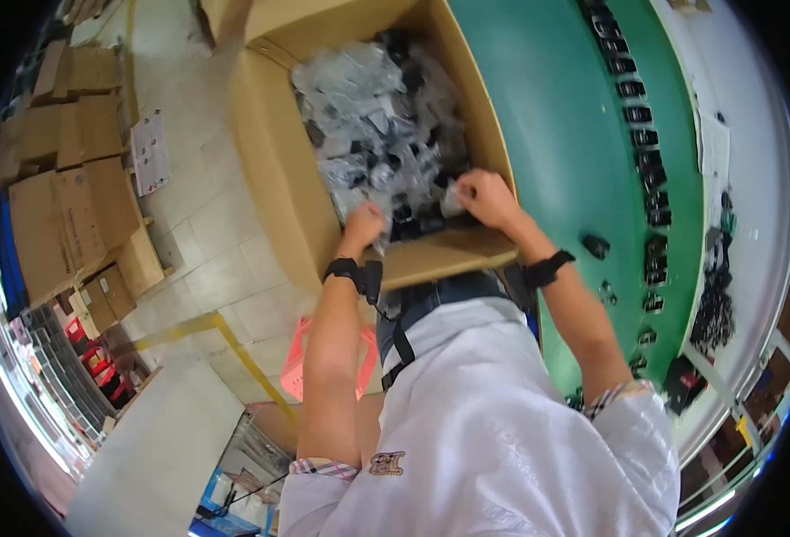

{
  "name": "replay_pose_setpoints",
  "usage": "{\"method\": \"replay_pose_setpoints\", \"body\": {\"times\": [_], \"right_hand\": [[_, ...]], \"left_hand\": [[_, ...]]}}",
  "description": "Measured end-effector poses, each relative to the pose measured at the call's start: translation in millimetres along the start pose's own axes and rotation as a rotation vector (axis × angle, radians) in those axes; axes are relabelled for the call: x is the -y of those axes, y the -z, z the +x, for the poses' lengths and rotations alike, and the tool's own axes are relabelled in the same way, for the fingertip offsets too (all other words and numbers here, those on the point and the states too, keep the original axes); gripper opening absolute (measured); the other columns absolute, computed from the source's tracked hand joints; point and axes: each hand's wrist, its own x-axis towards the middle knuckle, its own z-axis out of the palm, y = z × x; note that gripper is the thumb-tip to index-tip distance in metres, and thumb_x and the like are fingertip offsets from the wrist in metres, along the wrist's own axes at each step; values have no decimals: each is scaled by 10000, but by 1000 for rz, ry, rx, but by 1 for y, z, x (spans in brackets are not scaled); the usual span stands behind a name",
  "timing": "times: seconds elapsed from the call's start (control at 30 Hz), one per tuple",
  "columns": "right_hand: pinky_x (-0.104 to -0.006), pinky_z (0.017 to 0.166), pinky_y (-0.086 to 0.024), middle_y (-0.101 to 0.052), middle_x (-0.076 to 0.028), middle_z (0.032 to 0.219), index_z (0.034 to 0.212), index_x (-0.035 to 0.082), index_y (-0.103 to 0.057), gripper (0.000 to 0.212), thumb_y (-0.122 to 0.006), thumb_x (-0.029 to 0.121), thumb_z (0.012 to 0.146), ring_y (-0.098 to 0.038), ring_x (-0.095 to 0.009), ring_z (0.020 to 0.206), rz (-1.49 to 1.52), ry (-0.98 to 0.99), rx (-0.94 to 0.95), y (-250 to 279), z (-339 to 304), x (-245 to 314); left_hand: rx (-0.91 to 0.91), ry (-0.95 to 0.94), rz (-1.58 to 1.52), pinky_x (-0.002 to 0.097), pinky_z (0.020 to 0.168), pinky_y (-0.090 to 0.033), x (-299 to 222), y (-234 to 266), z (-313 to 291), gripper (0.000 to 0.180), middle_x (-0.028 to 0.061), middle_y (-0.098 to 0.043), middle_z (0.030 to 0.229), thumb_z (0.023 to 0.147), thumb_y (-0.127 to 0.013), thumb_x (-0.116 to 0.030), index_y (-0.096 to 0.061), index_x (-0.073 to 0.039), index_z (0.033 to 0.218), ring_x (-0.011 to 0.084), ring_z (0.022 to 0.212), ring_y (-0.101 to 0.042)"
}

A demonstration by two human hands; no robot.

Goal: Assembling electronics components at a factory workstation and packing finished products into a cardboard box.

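An open cardboard box (274, 170) stands in front of me, filled with clear plastic bags (350, 76) that have dark parts inside. My left hand (363, 225) is closed at the box's near left corner, with clear plastic bunched at its fingers. Over the near right side, my right hand (489, 199) pinches a piece of clear plastic bag (452, 200). Dark pieces (404, 219) lie between the two hands, too jumbled to name. Both wrists carry black straps.
To the right runs a green work surface (538, 107) with a long row of small black parts (639, 115) and a lone black piece (595, 245). Flattened cardboard boxes (73, 215) are stacked on the left. A pink plastic basket (293, 367) sits on the tiled floor (207, 242).
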Motion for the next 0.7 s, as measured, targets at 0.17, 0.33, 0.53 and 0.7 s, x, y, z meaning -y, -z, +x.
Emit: {"method": "replay_pose_setpoints", "body": {"times": [0.17, 0.33, 0.53, 0.7], "right_hand": [[-306, 674, -509, -674, -99, 789, 954, 4, -653, 202, -684, 127, 797, -621, -168, 690, 542, -77, -227, 34, 10, 32], [-369, 632, -519, -634, -165, 730, 830, 1, -598, 120, -650, 91, 772, -658, -273, 677, 435, -53, -383, 15, -2, 75], [-435, 663, -512, -639, -171, 766, 955, 22, -651, 252, -683, 140, 734, -642, -373, 731, 265, 29, 106, -67, 8, 81], [-442, 815, -529, -577, -193, 1187, 1198, 147, -615, 551, -781, 235, 680, -622, -399, 988, -227, -244, -246, -64, 51, 49]], "left_hand": [[48, 147, -484, 408, 741, -514, -24, 37, -15, 287, 142, -682, 824, 922, -446, -250, -633, -42, 855, 275, 809, -652], [230, 444, -1436, 380, 712, -522, -152, 48, -61, 288, 56, -645, 918, 964, -461, -317, -616, -75, 952, 233, 869, -631], [-42, 379, -1408, 306, 603, -481, -87, 15, -60, 142, 55, -625, 830, 935, -581, -175, -567, -94, 1050, 166, 705, -585], [88, 446, -1231, 288, 432, -375, -70, 36, -61, 203, 41, -594, 789, 918, -598, -240, -545, -129, 1079, 124, 538, -489]]}}
